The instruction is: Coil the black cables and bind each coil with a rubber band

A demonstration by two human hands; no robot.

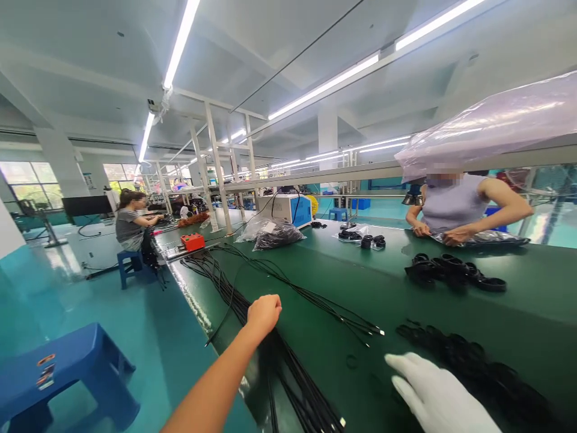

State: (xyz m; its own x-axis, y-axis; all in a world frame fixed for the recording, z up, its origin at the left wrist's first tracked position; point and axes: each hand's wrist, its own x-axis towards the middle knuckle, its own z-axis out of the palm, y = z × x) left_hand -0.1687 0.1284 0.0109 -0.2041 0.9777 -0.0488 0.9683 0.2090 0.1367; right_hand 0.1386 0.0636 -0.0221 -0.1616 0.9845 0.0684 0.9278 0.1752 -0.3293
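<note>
My left hand (264, 314), bare, is closed at the middle of a long bundle of black cables (297, 379), which passes beneath its fingers; how many strands are in its grip is hidden. The bundle runs along the near edge of the green tabletop. To the right, my right hand (428, 385) wears a white glove, its thumb and fingers apart with nothing between them. Beyond it, a smaller group of black cables (315, 298) ends in bright connector tips. Dark coiled cables (478, 361) lie in a row right of the glove, partly blurred.
Black coils (451, 270) lie in front of a person (455, 204) across the table, who handles a plastic bag. Farther back are a bagged dark bundle (279, 233), a blue-and-white machine (286, 209) and a red box (193, 242). A blue stool (67, 361) stands at left.
</note>
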